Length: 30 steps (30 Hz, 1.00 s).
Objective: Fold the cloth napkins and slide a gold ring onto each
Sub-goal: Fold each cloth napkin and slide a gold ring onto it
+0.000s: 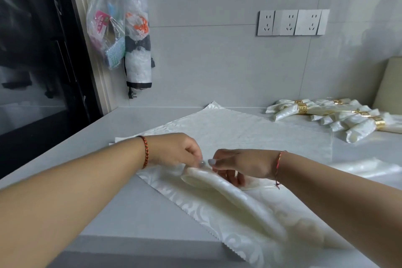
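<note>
head view: both hands meet at the far tip of a cream napkin (235, 198) that is gathered into long pleats and lies slantwise on the grey tabletop (134, 209). the left hand (174, 150) has its fingers curled down, pinching the pleated end; the right hand (241, 165) pinches the same end from the other side, its lower fingers tucked under the folds. the bundle rests on a flat patterned napkin (239, 130) spread beneath it. well apart at the far right lie finished napkins (315, 115), each with a gold ring (301, 106) round its middle. no loose ring shows near the hands. this looks like the folding step, with the pleats being squared at the tip. next, i judge, one hand must hold the pleats tight while the other fetches a ring and slides it on from this end.
</note>
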Each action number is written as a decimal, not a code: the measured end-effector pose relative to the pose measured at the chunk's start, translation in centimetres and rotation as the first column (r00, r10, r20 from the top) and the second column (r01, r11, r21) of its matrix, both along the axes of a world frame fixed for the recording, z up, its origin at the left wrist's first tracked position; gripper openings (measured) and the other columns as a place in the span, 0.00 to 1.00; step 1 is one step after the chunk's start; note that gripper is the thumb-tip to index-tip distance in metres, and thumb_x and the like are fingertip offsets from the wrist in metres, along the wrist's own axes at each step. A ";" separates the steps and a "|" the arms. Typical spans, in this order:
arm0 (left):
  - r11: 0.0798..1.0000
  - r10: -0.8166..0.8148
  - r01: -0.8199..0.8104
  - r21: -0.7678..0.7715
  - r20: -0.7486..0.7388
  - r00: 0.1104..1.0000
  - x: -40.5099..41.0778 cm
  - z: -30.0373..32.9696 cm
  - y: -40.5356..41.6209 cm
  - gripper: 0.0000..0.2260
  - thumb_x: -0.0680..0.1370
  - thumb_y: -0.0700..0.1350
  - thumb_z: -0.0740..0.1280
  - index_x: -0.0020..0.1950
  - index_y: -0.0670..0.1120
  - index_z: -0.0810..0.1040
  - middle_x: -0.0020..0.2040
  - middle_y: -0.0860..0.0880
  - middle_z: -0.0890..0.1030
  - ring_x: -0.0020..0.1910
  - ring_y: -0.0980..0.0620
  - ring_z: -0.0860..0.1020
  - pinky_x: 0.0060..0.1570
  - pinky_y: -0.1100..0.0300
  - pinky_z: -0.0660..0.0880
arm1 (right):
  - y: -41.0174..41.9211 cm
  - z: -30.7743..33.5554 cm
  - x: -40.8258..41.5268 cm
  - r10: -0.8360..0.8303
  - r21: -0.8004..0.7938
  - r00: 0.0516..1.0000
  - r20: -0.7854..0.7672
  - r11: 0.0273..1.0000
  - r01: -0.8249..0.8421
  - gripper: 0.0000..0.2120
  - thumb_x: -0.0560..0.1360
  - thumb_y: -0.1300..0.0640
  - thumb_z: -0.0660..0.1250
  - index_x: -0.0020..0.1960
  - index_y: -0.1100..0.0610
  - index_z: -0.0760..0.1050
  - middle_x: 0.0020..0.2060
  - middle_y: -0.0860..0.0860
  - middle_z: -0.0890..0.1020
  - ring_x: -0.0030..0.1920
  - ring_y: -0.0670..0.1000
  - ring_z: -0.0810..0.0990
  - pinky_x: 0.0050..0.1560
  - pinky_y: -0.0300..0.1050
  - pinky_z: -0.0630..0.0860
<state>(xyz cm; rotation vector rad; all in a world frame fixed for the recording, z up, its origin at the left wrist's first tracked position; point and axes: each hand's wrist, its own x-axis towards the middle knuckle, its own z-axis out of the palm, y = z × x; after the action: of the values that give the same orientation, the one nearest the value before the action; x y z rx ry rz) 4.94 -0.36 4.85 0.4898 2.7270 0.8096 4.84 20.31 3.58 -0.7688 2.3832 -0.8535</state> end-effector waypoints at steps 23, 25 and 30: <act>0.999 0.001 -0.001 0.038 0.014 1.000 -2.3 -3.8 7.8 0.16 0.77 0.47 0.63 0.29 0.48 0.71 0.22 0.56 0.72 0.28 0.54 0.71 0.39 0.58 0.69 | 6.5 0.9 -2.4 0.005 0.514 0.949 -0.316 0.841 0.167 0.20 0.80 0.44 0.56 0.37 0.53 0.77 0.33 0.47 0.78 0.33 0.46 0.73 0.39 0.40 0.70; 0.998 -0.015 0.012 -0.060 -0.051 0.999 -2.4 -4.0 8.0 0.16 0.78 0.52 0.63 0.31 0.49 0.71 0.23 0.56 0.73 0.29 0.56 0.71 0.37 0.61 0.69 | 6.3 0.4 -2.5 0.024 0.513 0.939 -0.344 0.842 0.167 0.21 0.80 0.42 0.55 0.41 0.56 0.76 0.36 0.51 0.77 0.35 0.48 0.71 0.38 0.42 0.68; 0.993 -0.044 0.033 -0.117 -0.096 0.994 -2.6 -4.2 8.1 0.17 0.77 0.58 0.64 0.33 0.50 0.73 0.24 0.58 0.73 0.26 0.61 0.70 0.33 0.64 0.67 | 6.5 -0.2 -2.6 0.031 0.496 0.940 -0.341 0.855 0.152 0.19 0.77 0.39 0.56 0.39 0.52 0.72 0.34 0.47 0.74 0.34 0.48 0.70 0.35 0.43 0.67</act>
<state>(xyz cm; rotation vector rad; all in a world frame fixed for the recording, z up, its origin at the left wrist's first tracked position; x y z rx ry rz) 2.36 7.73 0.68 0.5695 2.8247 0.6300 2.20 26.80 3.38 -0.6531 2.7662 -0.0650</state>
